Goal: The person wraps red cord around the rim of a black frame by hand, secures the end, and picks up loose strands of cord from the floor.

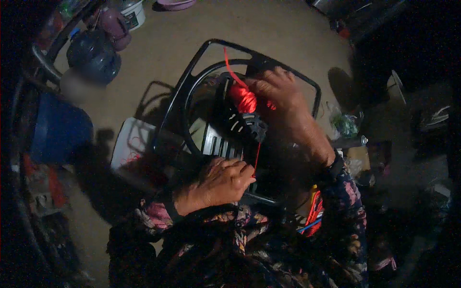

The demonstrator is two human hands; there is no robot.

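My left hand (216,182) is closed, with a thin red cord (257,158) pinched between thumb and forefinger. That cord runs taut up to a black slotted piece (255,126). Above the piece sits a glossy red bundle of cord (243,98), from which a loose strand rises to the upper left. My right hand (283,93) is curled against the bundle's right side, and a bit of red shows below its fingers. Its fingertips are partly hidden. Both hands are over a black metal frame (189,81) with a round ring and slats.
A white tray (126,139) with red thread scraps lies left of the frame. Farther left are a blue container (62,127) and dark bags (93,55). Red cords (314,211) lie by my right forearm. A clear plastic bag (345,124) rests at the right.
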